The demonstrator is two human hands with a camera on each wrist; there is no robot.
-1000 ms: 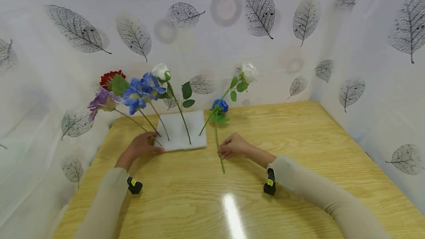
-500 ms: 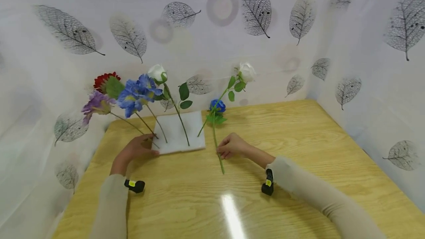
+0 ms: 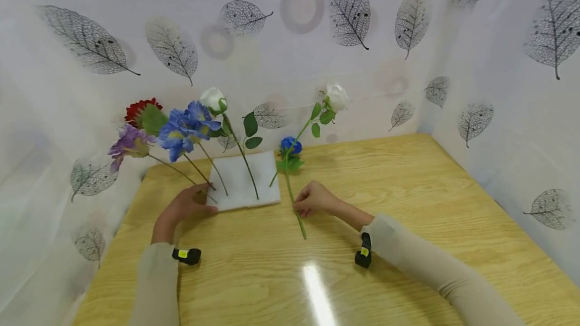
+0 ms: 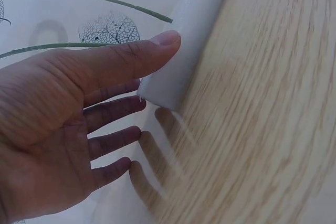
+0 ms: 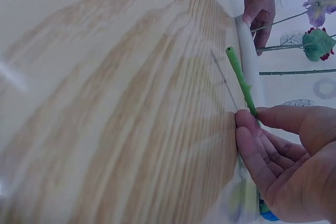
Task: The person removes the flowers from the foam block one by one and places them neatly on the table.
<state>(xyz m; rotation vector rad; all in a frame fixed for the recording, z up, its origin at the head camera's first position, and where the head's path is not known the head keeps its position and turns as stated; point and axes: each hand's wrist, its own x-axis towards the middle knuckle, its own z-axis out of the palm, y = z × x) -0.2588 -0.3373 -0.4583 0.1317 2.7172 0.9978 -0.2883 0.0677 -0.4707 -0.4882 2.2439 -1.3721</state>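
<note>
My right hand [image 3: 315, 199] pinches the green stem of a blue artificial flower [image 3: 291, 145] between thumb and fingertips. The stem's cut end [image 5: 234, 59] points toward me, above the wood in the right wrist view. My left hand [image 3: 183, 207] holds the left side of a white foam board [image 3: 240, 160], its thumb [image 4: 167, 39] touching the front edge and its other fingers round the corner. Standing in the board are a purple flower [image 3: 131, 144], a red flower [image 3: 139, 111], blue-and-yellow irises [image 3: 188, 127], a white rose [image 3: 213, 99] and another white rose [image 3: 337, 97] leaning right.
The wooden table [image 3: 385, 185] extends in front and to the right of the board. A white leaf-printed curtain [image 3: 281, 64] rises behind and at both sides. The right white rose's stem crosses in front of the blue flower's head.
The blue flower has shifted slightly left in my right hand, closer to the foam board. My left hand stays at the board's left side, and the standing flowers keep their places.
</note>
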